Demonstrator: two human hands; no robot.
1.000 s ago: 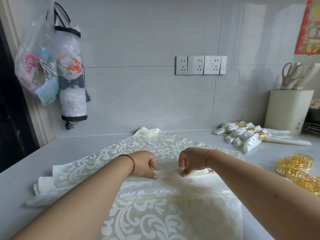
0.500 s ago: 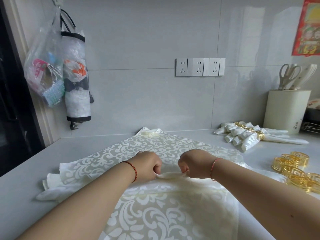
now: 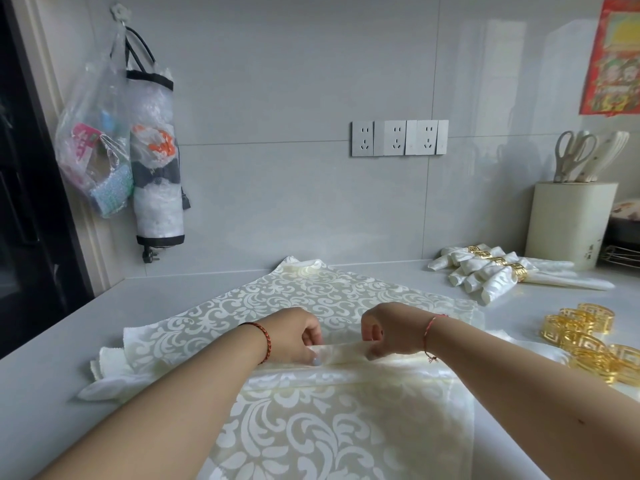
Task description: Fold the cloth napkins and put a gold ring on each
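Both forearms were bare, with no sleeves showing anywhere along them. The left hand [image 3: 294,336] had a braided cord bracelet [image 3: 264,337] round its wrist, dark red with a black stretch near the top. The right hand [image 3: 391,329] wore a much thinner red string [image 3: 429,332] at the wrist, with a small knotted tail hanging below. A nail on the left hand was painted a pale, glossy shade. No rings showed on either hand.
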